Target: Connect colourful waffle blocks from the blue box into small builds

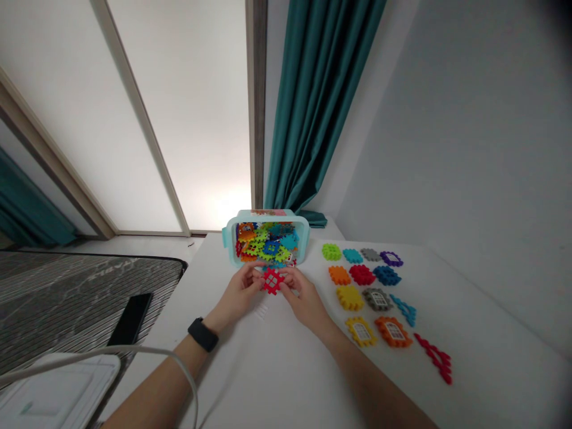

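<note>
A small red toothed piece (272, 281) with window-like openings is held up over the white table, just in front of a light teal bin (304, 241). My left hand (241, 289) pinches its left edge, and a dark watch is on that wrist. The fingers of my right hand (304, 296) grip the right edge of the same piece. Inside the bin lie mixed colourful pieces (270, 248), tilted toward me. Sorted pieces lie in rows to the right, among them a red stack (361, 274) and an orange window piece (393, 332).
A pale cable (134, 348) arches across the lower left, over a white lid-like object (58, 393). A black phone-like slab (131, 319) lies beyond the table's left edge. Teal curtains (322, 101) hang behind the bin, and a wall runs along the right.
</note>
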`<state>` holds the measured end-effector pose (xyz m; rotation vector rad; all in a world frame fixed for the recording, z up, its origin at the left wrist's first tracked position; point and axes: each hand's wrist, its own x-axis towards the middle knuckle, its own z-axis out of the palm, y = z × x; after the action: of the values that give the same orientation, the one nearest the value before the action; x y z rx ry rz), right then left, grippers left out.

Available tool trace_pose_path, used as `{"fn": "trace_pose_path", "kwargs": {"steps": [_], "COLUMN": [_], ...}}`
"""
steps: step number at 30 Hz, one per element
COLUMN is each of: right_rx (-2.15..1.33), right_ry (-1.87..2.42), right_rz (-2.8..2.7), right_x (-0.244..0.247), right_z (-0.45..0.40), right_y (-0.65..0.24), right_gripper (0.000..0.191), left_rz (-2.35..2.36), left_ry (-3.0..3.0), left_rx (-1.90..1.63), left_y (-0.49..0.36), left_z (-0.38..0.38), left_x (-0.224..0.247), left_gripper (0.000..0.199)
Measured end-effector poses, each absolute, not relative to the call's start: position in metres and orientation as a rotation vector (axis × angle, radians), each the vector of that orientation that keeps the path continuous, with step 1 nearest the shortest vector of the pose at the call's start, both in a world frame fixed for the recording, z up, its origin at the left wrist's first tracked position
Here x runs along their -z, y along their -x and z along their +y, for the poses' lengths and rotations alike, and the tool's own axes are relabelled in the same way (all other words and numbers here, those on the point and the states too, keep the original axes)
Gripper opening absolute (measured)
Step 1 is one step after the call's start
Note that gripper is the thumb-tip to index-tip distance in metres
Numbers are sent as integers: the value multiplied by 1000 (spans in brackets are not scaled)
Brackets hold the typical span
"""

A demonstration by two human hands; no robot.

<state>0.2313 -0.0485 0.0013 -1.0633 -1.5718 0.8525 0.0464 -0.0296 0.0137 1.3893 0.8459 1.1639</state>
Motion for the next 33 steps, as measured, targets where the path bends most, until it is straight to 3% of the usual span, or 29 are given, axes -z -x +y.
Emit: {"fn": "trace_pose_path", "kwargs": {"steps": [9, 15, 26, 33], "right_rx": [-1030, -1005, -1048, -807], "right_ry": [1006, 1023, 1012, 1046], "right_rz": [-1424, -1298, -1302, -1530], "right_x": [6, 6, 5, -1], "right_z": [-49, -49, -52, -52], "right_y": [-226, -225, -221, -230], "right_gripper": [40, 44, 41, 39], "left_rz": [945, 1085, 1183, 1164], "left_ry": [-1499, -2132, -2324, -2380], "left_rx": [-1258, -1199, -1237, -1267], "left_y": [-43, -42, -40, -37], "left_z": [-31, -36, -32, -31], "left_x": [-14, -14, -9, -11], "left_gripper": [29, 51, 41, 45]}}
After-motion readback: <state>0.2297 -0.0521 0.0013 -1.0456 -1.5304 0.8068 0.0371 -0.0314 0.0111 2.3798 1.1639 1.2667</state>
